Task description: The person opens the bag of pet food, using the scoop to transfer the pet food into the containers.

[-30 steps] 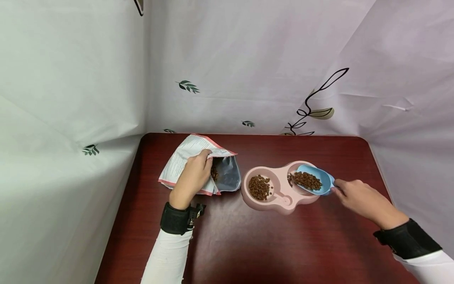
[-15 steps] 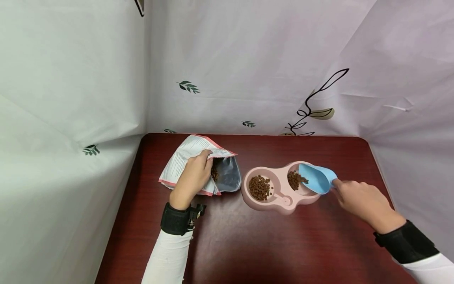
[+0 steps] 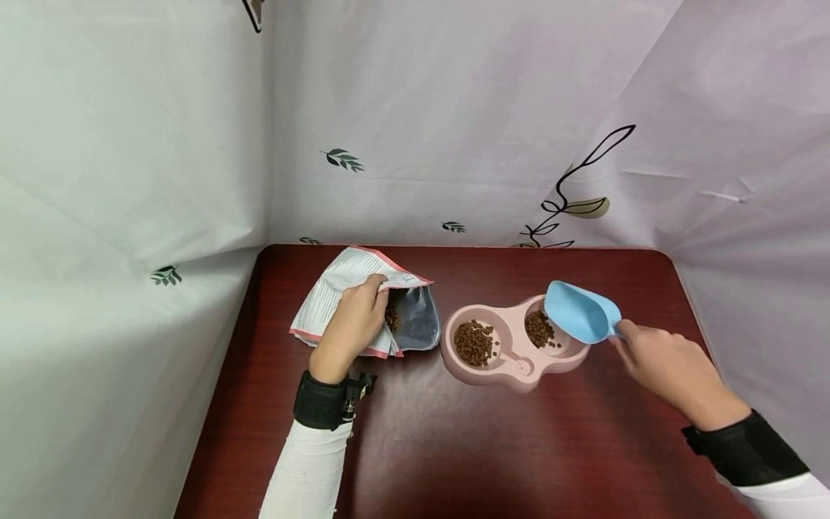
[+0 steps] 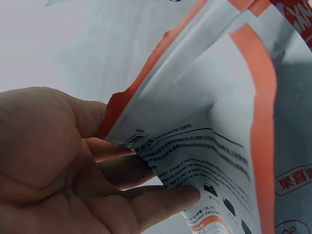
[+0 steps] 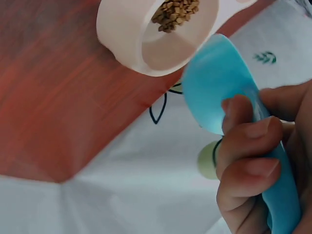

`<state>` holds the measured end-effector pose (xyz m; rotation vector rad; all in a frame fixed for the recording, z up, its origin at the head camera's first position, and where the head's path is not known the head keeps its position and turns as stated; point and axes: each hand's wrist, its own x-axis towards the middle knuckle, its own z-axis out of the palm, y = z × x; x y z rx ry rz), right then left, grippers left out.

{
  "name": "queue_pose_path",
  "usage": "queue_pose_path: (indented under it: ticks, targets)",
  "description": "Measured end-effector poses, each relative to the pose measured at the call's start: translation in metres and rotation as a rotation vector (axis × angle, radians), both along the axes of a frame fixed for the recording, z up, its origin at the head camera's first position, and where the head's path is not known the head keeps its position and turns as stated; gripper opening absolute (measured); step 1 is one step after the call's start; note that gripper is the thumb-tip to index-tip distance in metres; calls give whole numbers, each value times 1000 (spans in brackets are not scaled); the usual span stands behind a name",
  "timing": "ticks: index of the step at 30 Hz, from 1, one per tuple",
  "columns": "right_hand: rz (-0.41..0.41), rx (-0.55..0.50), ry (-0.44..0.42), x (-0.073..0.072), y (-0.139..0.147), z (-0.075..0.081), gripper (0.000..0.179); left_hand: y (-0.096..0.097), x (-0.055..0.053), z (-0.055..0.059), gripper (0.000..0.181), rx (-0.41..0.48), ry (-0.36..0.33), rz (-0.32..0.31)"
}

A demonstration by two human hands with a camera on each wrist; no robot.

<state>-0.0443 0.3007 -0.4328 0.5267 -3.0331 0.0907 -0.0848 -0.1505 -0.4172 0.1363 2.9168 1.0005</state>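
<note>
My right hand (image 3: 671,367) grips the handle of a blue scoop (image 3: 581,313), whose bowl is tipped over the right bowl of a pink double pet bowl (image 3: 512,317). No kibble shows in the scoop. A small heap of brown kibble (image 3: 538,329) lies in that right bowl, and another heap (image 3: 473,343) fills part of the left one. On the left, my left hand (image 3: 350,324) pinches the edge of a white food bag (image 4: 180,107) with red-orange trim. The bag lies on its side, mouth open toward the bowls, with kibble visible inside.
A dark red table (image 3: 447,447) carries everything, its far edge against a white cloth backdrop (image 3: 441,130) printed with leaves. Cloth also hangs along the left and right sides.
The scoop has tipped over and its kibble has dropped into the right bowl. Since then the scoop has risen slightly, away from the heap. My left hand and the bag have stayed still.
</note>
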Motion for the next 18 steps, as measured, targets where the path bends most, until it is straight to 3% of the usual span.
queue_pose_path:
  ticks: [7, 12, 18]
  targets:
    - [-218, -299, -54, 0, 17, -19, 21, 1, 0, -1, 37, -4, 0, 0]
    - [-414, -533, -112, 7, 27, -47, 32, 1, 0, -1, 38, -8, -1, -3]
    - [-637, -907, -201, 18, 21, -87, 40, 0, 0, -1, 38, -10, -2, -8]
